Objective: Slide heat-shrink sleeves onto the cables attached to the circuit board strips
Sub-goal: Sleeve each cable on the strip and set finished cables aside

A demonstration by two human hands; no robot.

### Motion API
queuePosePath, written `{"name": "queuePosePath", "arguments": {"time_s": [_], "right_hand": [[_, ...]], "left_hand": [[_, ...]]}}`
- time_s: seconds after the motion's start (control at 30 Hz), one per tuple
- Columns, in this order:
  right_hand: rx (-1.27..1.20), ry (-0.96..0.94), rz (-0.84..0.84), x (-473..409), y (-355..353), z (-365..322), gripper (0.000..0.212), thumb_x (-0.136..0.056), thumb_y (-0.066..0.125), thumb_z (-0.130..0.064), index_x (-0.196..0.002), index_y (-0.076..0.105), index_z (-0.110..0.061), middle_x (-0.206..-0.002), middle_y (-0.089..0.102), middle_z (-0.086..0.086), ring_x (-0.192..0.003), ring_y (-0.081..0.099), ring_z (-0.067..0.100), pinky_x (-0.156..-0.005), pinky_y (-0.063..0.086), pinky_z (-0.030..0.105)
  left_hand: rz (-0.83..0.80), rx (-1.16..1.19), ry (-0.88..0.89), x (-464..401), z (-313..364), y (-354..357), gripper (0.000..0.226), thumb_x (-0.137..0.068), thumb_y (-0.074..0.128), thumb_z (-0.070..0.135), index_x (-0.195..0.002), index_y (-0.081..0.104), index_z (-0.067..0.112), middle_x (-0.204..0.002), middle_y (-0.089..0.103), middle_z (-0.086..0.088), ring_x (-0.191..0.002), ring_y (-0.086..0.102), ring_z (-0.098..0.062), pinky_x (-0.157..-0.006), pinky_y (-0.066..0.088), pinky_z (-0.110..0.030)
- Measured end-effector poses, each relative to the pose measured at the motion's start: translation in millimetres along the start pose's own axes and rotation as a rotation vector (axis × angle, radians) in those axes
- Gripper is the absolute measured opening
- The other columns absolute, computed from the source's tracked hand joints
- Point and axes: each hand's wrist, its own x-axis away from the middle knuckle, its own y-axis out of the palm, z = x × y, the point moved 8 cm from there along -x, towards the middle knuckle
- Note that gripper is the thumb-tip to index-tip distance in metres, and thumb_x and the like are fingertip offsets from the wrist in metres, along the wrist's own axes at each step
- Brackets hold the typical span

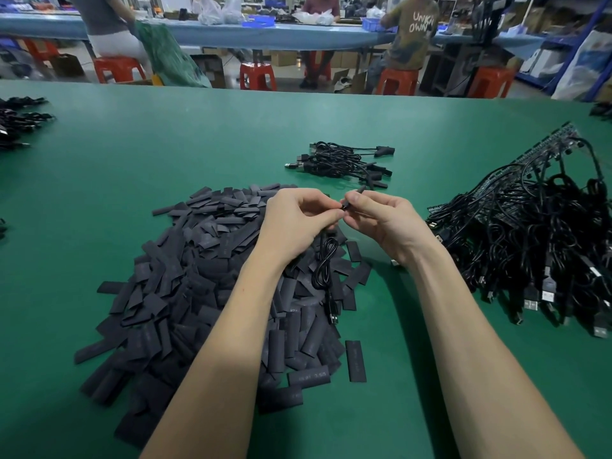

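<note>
Both hands meet above a big heap of flat black heat-shrink sleeves [212,286] on the green table [165,147]. My left hand [298,220] pinches a thin black cable [326,263] whose coiled length and USB plug hang down over the heap. My right hand [381,223] pinches a small black sleeve [359,191] at the cable's upper end; its tip sticks up past my fingers. Circuit board strips with many attached cables [536,226] lie in a tangle at the right.
A small bundle of black cables with sleeves fitted [341,162] lies beyond my hands. More black cables [20,120] sit at the left edge. People sit on red stools [256,76] at a blue bench behind the table.
</note>
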Motion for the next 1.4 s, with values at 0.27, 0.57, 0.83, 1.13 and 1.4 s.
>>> {"name": "queuePosePath", "arguments": {"time_s": [0.27,0.57,0.83,1.13,1.4], "right_hand": [[0.023,-0.003,-0.024,1.6,4.3,-0.4,0.013,-0.088,0.073,-0.009,-0.097,0.073,0.001,-0.090,0.076,0.012,-0.080,0.073,0.018,-0.080,0.060,0.024],[0.003,-0.226,0.156,6.8,8.8,-12.1,0.027,-0.087,0.077,-0.008,-0.112,0.070,-0.016,-0.094,0.076,0.017,-0.079,0.072,0.026,-0.075,0.060,0.030],[-0.065,-0.245,0.235,6.3,11.5,-8.0,0.018,-0.087,0.076,-0.007,-0.103,0.075,-0.016,-0.086,0.075,0.012,-0.076,0.067,0.023,-0.069,0.059,0.025],[-0.106,-0.215,0.221,3.3,10.3,3.2,0.021,-0.088,0.075,-0.004,-0.108,0.071,-0.009,-0.083,0.076,0.011,-0.073,0.071,0.019,-0.071,0.059,0.026],[-0.067,-0.238,0.232,3.9,11.6,3.3,0.021,-0.089,0.074,-0.004,-0.109,0.072,-0.011,-0.082,0.077,0.012,-0.073,0.072,0.019,-0.067,0.059,0.025]], "left_hand": [[0.015,0.051,-0.063,-1.1,-8.1,-1.1,0.012,-0.079,0.085,0.009,-0.085,0.079,0.017,-0.080,0.079,-0.005,-0.077,0.078,-0.025,-0.081,0.063,-0.038],[0.105,0.093,-0.060,-3.0,-3.2,-1.6,0.011,-0.081,0.083,0.009,-0.084,0.077,0.019,-0.074,0.078,-0.006,-0.069,0.076,-0.020,-0.074,0.060,-0.030],[0.126,0.071,-0.069,-3.0,-4.3,-1.0,0.010,-0.082,0.082,0.008,-0.084,0.077,0.017,-0.072,0.077,-0.005,-0.070,0.076,-0.021,-0.074,0.061,-0.030],[0.142,0.022,-0.089,-0.6,-11.1,-1.7,0.012,-0.077,0.084,0.016,-0.076,0.075,0.024,-0.069,0.076,-0.005,-0.071,0.077,-0.024,-0.085,0.062,-0.046],[0.141,0.014,-0.096,0.1,-9.8,-1.6,0.011,-0.079,0.084,0.013,-0.080,0.075,0.019,-0.068,0.076,-0.004,-0.067,0.076,-0.020,-0.077,0.062,-0.034]]}}
